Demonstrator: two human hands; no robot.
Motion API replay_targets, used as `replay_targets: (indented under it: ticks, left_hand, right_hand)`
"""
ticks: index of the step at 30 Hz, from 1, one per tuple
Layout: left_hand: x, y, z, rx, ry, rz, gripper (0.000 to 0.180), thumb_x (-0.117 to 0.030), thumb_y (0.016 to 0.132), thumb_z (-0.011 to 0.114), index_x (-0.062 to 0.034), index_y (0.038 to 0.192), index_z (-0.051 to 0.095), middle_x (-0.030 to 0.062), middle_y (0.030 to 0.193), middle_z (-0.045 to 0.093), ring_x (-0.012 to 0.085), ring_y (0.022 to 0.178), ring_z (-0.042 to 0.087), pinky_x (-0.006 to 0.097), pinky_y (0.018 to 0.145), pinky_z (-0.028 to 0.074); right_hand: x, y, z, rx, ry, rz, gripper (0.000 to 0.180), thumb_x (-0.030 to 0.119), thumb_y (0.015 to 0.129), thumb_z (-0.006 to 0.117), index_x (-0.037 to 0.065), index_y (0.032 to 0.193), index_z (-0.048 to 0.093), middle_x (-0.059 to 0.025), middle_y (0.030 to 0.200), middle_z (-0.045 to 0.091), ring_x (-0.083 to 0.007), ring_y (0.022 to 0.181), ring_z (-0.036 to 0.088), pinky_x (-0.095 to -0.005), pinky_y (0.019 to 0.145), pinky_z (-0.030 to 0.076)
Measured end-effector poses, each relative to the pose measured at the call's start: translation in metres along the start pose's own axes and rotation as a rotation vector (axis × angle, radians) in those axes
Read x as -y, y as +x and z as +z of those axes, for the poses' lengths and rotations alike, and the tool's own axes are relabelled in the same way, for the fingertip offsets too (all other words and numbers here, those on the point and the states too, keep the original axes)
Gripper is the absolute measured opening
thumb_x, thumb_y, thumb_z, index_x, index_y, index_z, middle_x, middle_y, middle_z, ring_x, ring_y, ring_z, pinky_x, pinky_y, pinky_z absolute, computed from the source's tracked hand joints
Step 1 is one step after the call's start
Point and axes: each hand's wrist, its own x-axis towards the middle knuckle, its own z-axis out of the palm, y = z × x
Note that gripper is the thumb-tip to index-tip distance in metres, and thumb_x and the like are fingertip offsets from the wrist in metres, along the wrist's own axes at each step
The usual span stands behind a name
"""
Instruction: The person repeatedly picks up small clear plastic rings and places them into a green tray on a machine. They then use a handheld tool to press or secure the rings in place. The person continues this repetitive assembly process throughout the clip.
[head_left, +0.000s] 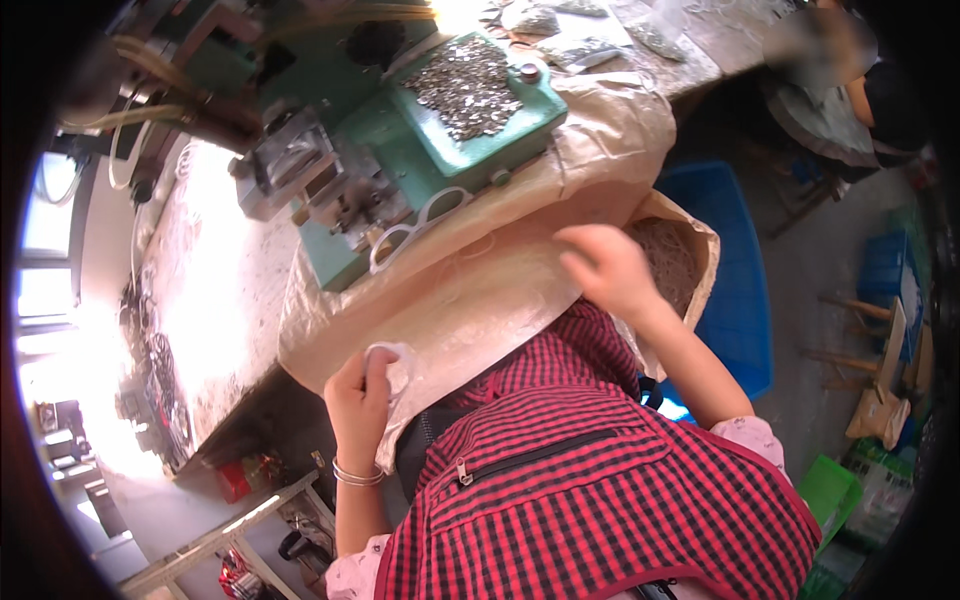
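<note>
The large brown paper sack [470, 290] hangs off the front edge of the bench [215, 300], its open mouth at the person's right, with pale stringy material visible inside. The left hand [362, 385] is closed on the sack's lower edge, bunching it. The right hand [605, 268] rests at the mouth rim, fingers curled; whether it grips cannot be told. The sack appears soft, crinkly and liable to tear (weight of the contents unclear). Judged best held by the folded rim. A green machine [440, 130] stands above.

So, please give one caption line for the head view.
Both hands, left hand and right hand, grip a tan woven sack beside a green metal machine.
</note>
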Motion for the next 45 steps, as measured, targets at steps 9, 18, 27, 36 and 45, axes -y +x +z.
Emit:
replay_targets:
  ticks: [9, 18, 27, 36, 45]
  left_hand:
    - [0.023, -0.012, 0.018, -0.32, -0.192, 0.036, 0.017, -0.015, 0.098, 0.065, -0.0012, 0.091, 0.072, -0.001, 0.061, 0.047, 0.0042, 0.056, 0.041, 0.027, 0.05, 0.033]
    - [0.002, 0.095, 0.069, -0.555, 0.139, 0.347, 0.027, -0.027, 0.092, 0.073, -0.0049, 0.079, 0.065, 0.0075, 0.059, 0.054, 0.0211, 0.05, 0.048, 0.037, 0.051, 0.041]
    - [-0.038, 0.073, 0.067, -0.296, -0.085, 0.294, 0.029, -0.029, 0.088, 0.073, -0.0066, 0.075, 0.061, 0.0104, 0.059, 0.057, 0.027, 0.051, 0.056, 0.039, 0.051, 0.043]
    - [-0.085, 0.049, 0.082, 0.157, -0.04, 0.673, 0.037, -0.038, 0.092, 0.069, -0.0127, 0.118, 0.066, 0.0142, 0.077, 0.07, 0.033, 0.07, 0.07, 0.043, 0.063, 0.054]
    - [0.128, 0.079, -0.144, -0.474, -0.584, -0.049, 0.025, -0.028, 0.102, 0.064, -0.006, 0.095, 0.073, -0.0016, 0.061, 0.056, 0.0079, 0.049, 0.051, 0.025, 0.045, 0.037]
  right_hand:
    - [0.017, 0.057, 0.141, 0.292, -0.188, -0.348, 0.031, 0.014, 0.082, 0.062, 0.007, 0.111, 0.07, -0.0137, 0.114, 0.067, -0.0324, 0.11, 0.062, -0.0435, 0.094, 0.051]
    - [-0.019, -0.043, -0.062, 0.316, -0.567, 0.406, 0.033, 0.018, 0.08, 0.075, 0.005, 0.111, 0.074, -0.0165, 0.105, 0.072, -0.0352, 0.104, 0.067, -0.0442, 0.093, 0.053]
    - [0.058, 0.016, 0.17, 0.374, -0.482, -0.002, 0.038, 0.04, 0.093, 0.064, 0.007, 0.11, 0.068, -0.0153, 0.105, 0.071, -0.0282, 0.102, 0.067, -0.0422, 0.087, 0.052]
    - [0.047, 0.011, 0.21, 0.718, -0.75, 0.206, 0.022, 0.027, 0.094, 0.061, 0.009, 0.103, 0.068, -0.011, 0.093, 0.068, -0.0261, 0.093, 0.068, -0.0438, 0.081, 0.052]
    - [0.126, 0.092, 0.014, -0.069, 0.064, 0.081, 0.022, 0.014, 0.093, 0.058, 0.001, 0.076, 0.054, -0.0145, 0.065, 0.054, -0.0241, 0.058, 0.053, -0.0396, 0.058, 0.044]
